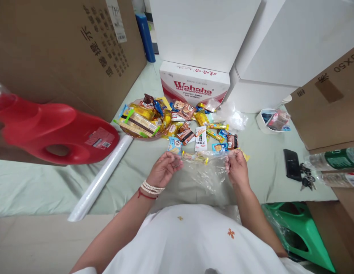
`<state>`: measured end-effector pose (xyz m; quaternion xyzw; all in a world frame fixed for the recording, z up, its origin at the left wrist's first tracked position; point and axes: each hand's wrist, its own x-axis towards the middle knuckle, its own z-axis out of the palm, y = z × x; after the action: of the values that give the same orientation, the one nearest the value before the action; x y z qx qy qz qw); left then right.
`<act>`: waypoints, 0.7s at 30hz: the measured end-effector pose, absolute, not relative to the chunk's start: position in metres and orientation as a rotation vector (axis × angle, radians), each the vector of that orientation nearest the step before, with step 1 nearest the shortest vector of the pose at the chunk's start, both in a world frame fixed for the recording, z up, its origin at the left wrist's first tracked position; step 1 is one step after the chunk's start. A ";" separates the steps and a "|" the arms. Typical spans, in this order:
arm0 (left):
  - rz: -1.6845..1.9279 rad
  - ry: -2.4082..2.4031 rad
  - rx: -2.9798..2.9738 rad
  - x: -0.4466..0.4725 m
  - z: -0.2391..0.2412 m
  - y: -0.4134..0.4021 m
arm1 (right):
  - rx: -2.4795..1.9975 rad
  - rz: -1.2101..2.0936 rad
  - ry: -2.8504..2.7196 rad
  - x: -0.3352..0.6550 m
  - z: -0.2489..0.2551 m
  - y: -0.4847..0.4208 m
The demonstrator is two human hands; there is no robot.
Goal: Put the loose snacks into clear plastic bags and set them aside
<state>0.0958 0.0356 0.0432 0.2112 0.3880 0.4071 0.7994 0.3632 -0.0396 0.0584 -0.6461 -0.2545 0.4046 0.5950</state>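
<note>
A clear plastic bag [207, 175] hangs stretched between my two hands at the front of the table. My left hand [164, 167], with white beads on its wrist, pinches one upper corner. The other corner is gripped by my right hand [238, 167]. Just beyond the bag lies a spread of small wrapped snacks, among them a white packet [201, 138], a blue packet [175, 145] and a brown packet [186, 135]. One yellow wrapped stick [195, 157] lies close behind the bag's upper edge. To the left, a plate [131, 133] is heaped with more packaged snacks.
A red jug [62, 129] and a plastic film roll [102, 177] are on the left. Behind the snacks stands a Wahaha carton [194, 83]. On the right are a white bowl [265, 123], a phone [292, 164], keys [307, 179], bottles [334, 160] and a green stool [305, 232].
</note>
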 end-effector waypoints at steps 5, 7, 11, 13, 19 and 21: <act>0.824 1.177 0.449 0.090 0.041 0.042 | -1.475 1.048 -0.411 0.359 0.041 -0.028; 0.747 1.272 0.418 0.094 0.042 0.028 | -1.467 1.043 -0.374 0.352 0.035 -0.028; 0.514 1.288 0.379 0.111 0.044 -0.007 | -1.456 0.996 -0.395 0.329 0.029 -0.034; 0.414 1.234 0.423 0.120 0.044 -0.017 | -1.435 1.004 -0.429 0.319 0.030 -0.037; 0.480 0.954 0.397 0.122 0.044 -0.013 | -1.358 1.095 -0.387 0.345 0.042 -0.037; 0.467 0.894 0.343 0.111 0.042 -0.008 | -1.371 1.143 -0.348 0.370 0.045 -0.034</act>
<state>0.1107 -0.0083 0.0422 0.1633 0.4260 0.2228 0.8615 0.3698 -0.0341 0.0450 -0.5950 -0.1510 0.4960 0.6142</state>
